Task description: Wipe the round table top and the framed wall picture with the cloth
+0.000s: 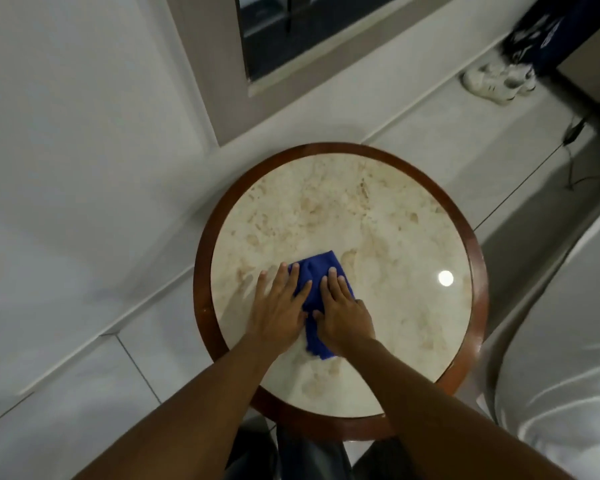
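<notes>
Pressing down side by side, two hands lay flat with fingers spread, the left hand (278,308) and right hand (343,311) both on one blue cloth (314,271). It sat crumpled on the near-left part of the single round table top (378,216), cream marble ringed in dark wood. A pair of white shoes (497,81) stood well apart on the floor.

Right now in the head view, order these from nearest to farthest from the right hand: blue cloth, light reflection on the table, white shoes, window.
1. blue cloth: under the right hand.
2. light reflection: on the table top, to the right.
3. window and white shoes: both far beyond the table; too close to call.
</notes>
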Tool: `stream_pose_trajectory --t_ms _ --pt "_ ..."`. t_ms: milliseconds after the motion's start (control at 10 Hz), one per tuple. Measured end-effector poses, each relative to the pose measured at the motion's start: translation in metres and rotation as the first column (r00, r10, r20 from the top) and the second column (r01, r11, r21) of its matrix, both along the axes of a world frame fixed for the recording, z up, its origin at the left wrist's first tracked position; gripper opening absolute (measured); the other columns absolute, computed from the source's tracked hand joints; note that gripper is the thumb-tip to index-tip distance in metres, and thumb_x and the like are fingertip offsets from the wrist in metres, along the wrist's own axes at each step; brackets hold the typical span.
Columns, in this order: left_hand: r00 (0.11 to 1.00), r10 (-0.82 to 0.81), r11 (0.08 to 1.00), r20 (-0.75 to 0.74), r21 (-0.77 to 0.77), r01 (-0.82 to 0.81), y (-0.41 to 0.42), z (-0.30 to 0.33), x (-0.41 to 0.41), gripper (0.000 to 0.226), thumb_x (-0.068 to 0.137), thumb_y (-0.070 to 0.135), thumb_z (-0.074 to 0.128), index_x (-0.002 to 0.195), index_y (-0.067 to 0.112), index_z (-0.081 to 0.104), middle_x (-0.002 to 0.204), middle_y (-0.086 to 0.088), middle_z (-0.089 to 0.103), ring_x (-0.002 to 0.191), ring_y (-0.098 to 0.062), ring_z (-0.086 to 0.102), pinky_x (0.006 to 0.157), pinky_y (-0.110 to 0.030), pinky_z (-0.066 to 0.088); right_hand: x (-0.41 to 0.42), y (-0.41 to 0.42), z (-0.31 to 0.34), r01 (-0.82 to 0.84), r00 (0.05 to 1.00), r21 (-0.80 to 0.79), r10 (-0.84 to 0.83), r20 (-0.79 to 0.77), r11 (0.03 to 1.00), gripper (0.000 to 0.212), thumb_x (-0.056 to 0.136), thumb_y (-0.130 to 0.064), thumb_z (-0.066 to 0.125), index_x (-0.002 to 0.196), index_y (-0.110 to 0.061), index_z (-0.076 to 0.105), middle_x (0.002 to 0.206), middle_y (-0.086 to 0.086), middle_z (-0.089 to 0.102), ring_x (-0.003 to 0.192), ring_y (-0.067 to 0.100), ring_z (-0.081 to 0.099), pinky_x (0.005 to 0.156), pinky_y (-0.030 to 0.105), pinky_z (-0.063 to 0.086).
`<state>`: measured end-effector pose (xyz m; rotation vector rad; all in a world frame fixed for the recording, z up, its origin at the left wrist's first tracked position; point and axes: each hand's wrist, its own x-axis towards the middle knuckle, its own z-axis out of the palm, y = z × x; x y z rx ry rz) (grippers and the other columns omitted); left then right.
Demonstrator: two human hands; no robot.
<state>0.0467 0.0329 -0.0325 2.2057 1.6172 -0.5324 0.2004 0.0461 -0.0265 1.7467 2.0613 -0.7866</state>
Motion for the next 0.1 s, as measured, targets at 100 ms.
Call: stream_pose_trajectory --t_ms 100 --pt "0.996 0.030 0.996 0.080 -0.092 -0.023 0.0159 0.0595 0.0056 0.067 0.104 0.046 0.034 0.160 0.023 0.007 0.170 -0.008 0.000 0.155 -0.030 -0.008 0.123 -0.056 -0.001 0.0083 0.0305 0.0632 0.051 0.996 -0.126 -0.061 -0.071 0.991 0.057 0.104 -0.036 0.034 0.155 -0.014 0.019 0.165 0.005 0.003 0.147 0.024 0.023 0.112 0.042 0.030"
